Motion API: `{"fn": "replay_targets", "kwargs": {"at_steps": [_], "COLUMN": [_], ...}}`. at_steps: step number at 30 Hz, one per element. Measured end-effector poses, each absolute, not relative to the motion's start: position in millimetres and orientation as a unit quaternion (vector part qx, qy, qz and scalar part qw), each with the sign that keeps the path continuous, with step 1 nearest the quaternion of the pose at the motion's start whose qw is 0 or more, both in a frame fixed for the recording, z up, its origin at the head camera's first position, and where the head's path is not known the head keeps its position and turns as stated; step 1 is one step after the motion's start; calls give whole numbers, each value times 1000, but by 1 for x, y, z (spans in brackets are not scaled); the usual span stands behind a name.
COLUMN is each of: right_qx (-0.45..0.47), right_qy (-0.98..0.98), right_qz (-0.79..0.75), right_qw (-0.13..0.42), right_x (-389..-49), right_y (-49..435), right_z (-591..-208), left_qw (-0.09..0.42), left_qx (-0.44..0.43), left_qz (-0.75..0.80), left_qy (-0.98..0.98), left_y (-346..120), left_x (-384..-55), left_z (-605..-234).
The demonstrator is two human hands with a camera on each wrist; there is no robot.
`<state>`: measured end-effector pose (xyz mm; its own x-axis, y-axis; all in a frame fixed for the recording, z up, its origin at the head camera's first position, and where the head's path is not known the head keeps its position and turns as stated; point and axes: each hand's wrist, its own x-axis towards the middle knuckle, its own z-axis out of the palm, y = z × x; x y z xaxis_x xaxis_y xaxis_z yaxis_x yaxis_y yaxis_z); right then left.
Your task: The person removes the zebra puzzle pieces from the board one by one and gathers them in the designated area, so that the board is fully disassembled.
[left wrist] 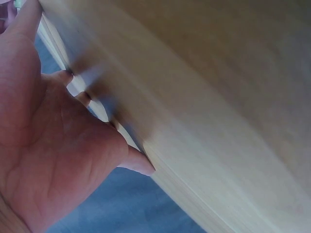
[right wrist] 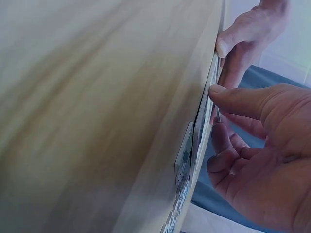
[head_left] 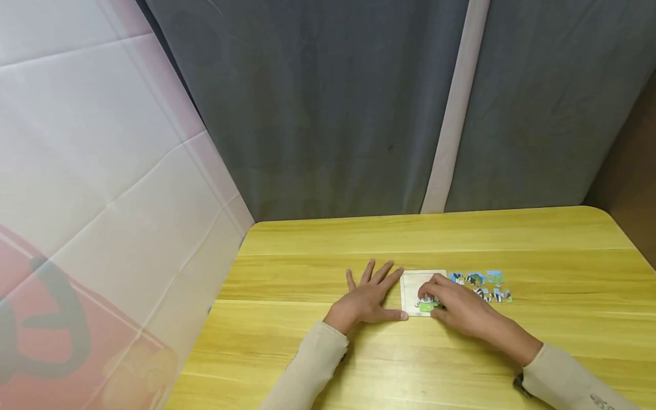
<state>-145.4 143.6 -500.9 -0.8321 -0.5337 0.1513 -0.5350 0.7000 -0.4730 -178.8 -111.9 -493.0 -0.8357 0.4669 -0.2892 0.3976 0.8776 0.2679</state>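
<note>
A square, pale wooden puzzle tray [head_left: 411,285] lies on the table. My left hand [head_left: 366,300] rests on the tabletop at the tray's left side, fingers spread, its thumb at the lower left corner. Over the right part of the tray, my right hand [head_left: 463,307] has its fingers curled and pinches a puzzle piece, seen as a thin edge between thumb and fingers in the right wrist view. Green and white printed puzzle pieces [head_left: 426,306] show inside the tray under those fingers, partly hidden by the hand.
Several loose jigsaw pieces [head_left: 495,277] with zebra and tree prints lie right of the tray. The yellow wood-grain table [head_left: 328,245] runs back to a grey curtain [head_left: 328,114]. A pale printed wall hanging [head_left: 102,142] stands on the left.
</note>
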Motion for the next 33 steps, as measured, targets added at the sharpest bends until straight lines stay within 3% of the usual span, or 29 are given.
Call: {"fn": "replay_targets", "kwargs": {"at_steps": [24,33], "right_qx": [292,310], "right_qy": [-901,-884], "right_qz": [319,340], "right_qw": [24,82], "right_x": [-138,-131], "right_y": [176,203], "right_z": [-503,-507], "left_qw": [177,177], "left_qx": [228,232], "left_qz": [104,103], "left_qy": [952,951], "left_y": [-114,-117], "left_x": [-178,-180], "left_z": [-493,-495]}}
